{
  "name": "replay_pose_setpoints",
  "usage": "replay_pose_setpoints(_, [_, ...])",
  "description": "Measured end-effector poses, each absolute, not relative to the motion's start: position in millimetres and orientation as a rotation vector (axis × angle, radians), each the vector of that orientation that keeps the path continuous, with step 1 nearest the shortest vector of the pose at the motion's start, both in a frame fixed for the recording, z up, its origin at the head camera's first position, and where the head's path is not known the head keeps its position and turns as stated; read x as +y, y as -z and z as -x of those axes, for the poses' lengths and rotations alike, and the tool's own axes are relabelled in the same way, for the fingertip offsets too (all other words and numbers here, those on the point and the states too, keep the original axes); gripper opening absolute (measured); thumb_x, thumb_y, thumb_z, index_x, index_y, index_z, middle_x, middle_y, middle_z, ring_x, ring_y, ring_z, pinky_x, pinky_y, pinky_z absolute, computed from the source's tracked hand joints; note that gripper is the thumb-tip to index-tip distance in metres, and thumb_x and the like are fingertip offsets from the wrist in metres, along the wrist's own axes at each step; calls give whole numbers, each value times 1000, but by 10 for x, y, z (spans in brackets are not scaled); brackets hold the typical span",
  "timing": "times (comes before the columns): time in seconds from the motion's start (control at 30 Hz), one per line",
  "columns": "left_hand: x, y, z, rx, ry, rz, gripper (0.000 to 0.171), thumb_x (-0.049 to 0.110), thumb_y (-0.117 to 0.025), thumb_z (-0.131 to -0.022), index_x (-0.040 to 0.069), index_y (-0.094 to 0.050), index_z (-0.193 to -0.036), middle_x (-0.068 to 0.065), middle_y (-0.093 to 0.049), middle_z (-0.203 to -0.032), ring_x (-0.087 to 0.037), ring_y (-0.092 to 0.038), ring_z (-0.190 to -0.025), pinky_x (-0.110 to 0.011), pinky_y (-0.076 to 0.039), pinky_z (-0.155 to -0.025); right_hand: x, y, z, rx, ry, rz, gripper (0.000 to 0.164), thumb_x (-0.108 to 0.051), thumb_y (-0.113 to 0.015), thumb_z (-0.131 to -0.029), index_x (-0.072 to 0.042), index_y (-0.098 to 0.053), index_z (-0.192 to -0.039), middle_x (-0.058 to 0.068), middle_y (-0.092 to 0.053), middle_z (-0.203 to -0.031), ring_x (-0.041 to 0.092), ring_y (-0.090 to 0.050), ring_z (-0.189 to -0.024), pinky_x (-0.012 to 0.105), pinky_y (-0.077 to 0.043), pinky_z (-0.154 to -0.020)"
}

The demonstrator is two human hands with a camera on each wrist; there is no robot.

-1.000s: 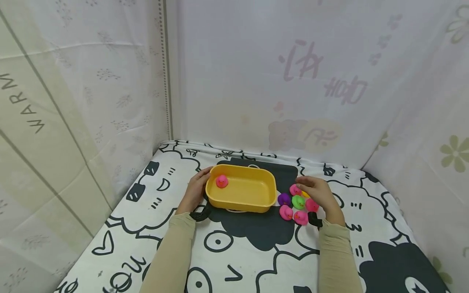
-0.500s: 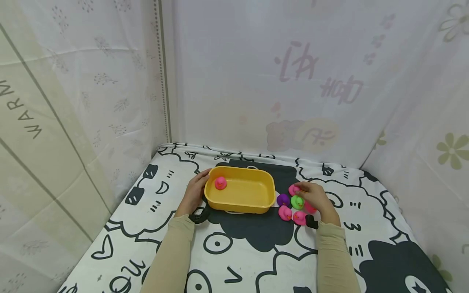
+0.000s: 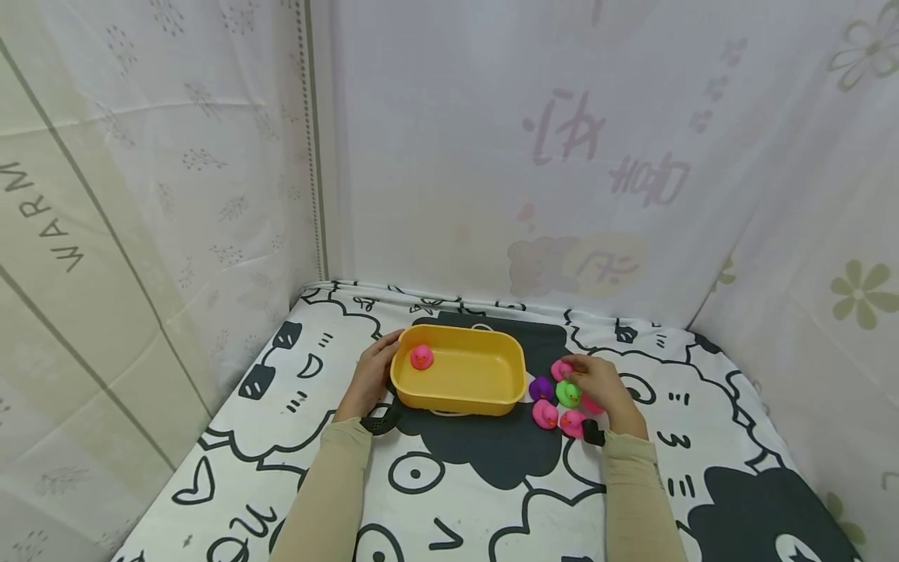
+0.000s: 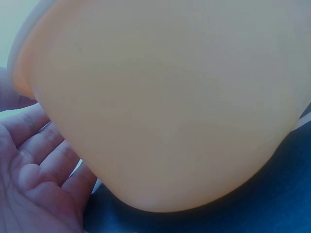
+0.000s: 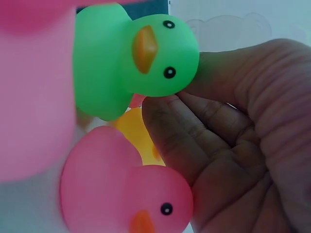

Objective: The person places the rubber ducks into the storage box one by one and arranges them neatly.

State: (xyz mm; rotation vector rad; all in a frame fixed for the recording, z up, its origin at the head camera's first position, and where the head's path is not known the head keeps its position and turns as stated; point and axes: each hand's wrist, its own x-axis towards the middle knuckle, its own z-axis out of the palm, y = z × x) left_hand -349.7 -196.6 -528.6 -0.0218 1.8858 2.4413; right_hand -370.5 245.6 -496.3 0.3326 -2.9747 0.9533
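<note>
A yellow plastic basin (image 3: 460, 402) stands on the table, a pink rubber duck (image 3: 421, 357) inside at its left end. My left hand (image 3: 368, 378) rests against the basin's left end; in the left wrist view its fingers (image 4: 43, 145) touch the outer wall just below the rim. Right of the basin, my right hand (image 3: 604, 386) pinches another pink duck (image 3: 559, 368) at the far side of a duck cluster. A green duck (image 5: 165, 53) partly covers the fingertips in the right wrist view, with a yellow duck (image 5: 131, 128) behind it.
Close around my right hand sit a purple duck (image 3: 541, 389) and several more pink ducks (image 3: 545, 414). A black-and-white printed cloth (image 3: 449, 531) covers the table. Fabric curtains (image 3: 435, 156) enclose the back and sides.
My right hand has lowered onto the far pink duck, its fingers closing there, and now hides the yellow duck in the head view. The left hand and basin stay put.
</note>
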Motion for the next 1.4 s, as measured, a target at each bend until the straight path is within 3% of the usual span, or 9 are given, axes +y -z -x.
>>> replay_pose_setpoints(0.97, [-1962,5322,3450,1917,-2447,15,45,31,-50,-106,16,-50,-148,-5,-47,-150,-24,-47,-137,-36,-38,-114,2410,4954,3644,-2929,-926,-290,32,-17,-72,-92,-3,-71,-122,22,-69,-117,41,-64,-111,59,-50,-96])
replay_pose_setpoints(1.4, [-1946,5297,3442,1921,-2461,-11,44,30,-50,-106,15,-50,-147,-6,-47,-151,-25,-47,-137,-37,-38,-115,2378,4935,3658,-2864,-934,-261,34,-20,-73,-93,-6,-71,-123,17,-71,-116,37,-65,-108,55,-53,-93])
